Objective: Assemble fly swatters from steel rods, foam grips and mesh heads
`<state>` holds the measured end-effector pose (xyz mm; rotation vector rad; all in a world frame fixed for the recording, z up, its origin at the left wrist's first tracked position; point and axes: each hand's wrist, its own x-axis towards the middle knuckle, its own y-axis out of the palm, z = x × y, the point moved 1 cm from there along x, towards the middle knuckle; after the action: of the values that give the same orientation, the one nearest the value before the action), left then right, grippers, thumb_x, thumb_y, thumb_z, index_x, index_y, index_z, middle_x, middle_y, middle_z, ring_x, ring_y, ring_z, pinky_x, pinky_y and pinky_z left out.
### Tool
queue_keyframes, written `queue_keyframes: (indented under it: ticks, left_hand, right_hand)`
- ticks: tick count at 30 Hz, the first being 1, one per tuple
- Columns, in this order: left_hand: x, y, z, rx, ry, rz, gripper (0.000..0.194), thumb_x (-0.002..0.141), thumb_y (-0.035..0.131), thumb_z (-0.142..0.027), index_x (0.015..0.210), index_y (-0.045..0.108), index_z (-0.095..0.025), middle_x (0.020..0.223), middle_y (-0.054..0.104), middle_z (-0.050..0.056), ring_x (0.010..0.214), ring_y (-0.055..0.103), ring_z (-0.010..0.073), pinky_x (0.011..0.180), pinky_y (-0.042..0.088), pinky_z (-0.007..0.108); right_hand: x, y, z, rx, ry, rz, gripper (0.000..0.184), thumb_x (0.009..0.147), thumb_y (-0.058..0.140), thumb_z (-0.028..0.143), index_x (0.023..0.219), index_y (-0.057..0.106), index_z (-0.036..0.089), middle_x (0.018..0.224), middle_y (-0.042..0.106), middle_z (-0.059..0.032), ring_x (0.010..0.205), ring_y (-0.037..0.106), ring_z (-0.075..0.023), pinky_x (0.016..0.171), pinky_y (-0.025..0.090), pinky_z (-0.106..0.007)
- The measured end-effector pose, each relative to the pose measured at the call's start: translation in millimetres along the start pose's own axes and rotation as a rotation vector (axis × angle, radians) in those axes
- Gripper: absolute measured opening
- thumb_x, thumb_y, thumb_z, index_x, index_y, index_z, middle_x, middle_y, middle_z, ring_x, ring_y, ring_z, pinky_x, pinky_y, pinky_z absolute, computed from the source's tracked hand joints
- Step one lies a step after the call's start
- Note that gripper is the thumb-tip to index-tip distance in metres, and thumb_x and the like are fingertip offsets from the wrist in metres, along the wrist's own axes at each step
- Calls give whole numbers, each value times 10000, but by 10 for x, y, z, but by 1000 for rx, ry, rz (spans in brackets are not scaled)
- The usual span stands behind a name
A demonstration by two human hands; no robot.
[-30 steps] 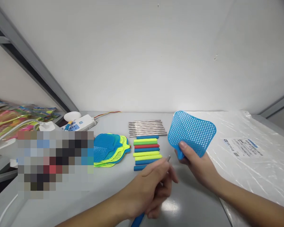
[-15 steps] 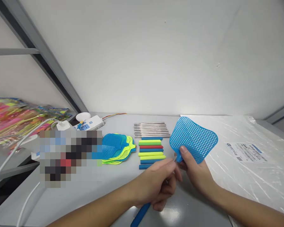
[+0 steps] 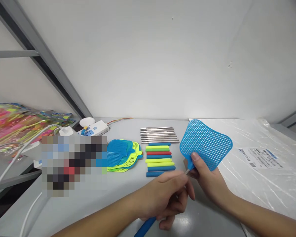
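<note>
**Above a grey surface (image 3: 96,210), metal rod (image 3: 187,171) meets blue mesh head (image 3: 207,140)**

From where I stand, the blue mesh head is raised in front of the person, well to the right of the stack of mesh heads (image 3: 119,154). The right hand (image 3: 209,179) has its fingers wrapped behind the neck (image 3: 191,165), thumb pressed on the front. The left hand (image 3: 169,194) grasps the metal rod, thumb and forefinger pinched near its tip; a blue handle (image 3: 145,226) pokes out below that fist.

To do this well, I'd keep rod and neck in one straight line, push along the rod rather than across it, and hold the neck firmly without bending the mesh. That close pinch should help the aim.

A second ago the tip stood clear of the neck, with a gap between; now it reaches the neck's end, though I can't tell how far inside it sits. The spare rods (image 3: 159,134) and coloured handles (image 3: 159,161) lie in the same rows as then.
</note>
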<state>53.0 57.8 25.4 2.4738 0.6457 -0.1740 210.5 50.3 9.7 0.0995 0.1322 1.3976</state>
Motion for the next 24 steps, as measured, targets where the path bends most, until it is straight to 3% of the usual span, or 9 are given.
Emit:
queue_keyframes:
  ticks: [7,16,19,24]
  left_hand:
    - [-11,-4,-3,-25,3,-8,327,972,339,-414,872,547,-183,497,404,-83,279,218,41,298,263,155]
    - [-36,0,42,-76,-13,30,326,984,298,-461,769,374,-228,528,313,-95,308,158,40,278,206,142]
    - [-44,1,38,-44,-28,34,334,981,313,-486,766,353,-233,547,306,-97,315,180,40,275,205,133]
    - [-69,20,12,35,-46,-54,381,967,326,-533,747,351,-223,554,330,-95,326,191,36,255,219,127]
  right_hand:
    - [-11,23,48,-29,-18,44,439,820,613,566,640,441,204,570,385,55,495,344,-82,452,352,-196]
    - [-119,94,-12,-152,82,-3,470,748,619,660,673,521,206,587,479,28,522,432,-113,495,424,-235]
    - [-135,84,-15,-198,64,-6,461,745,621,659,663,533,214,602,508,16,541,466,-129,508,442,-246]
    - [-90,67,-3,-232,-21,61,380,781,624,600,790,613,221,733,616,-15,693,580,-172,672,504,-278]
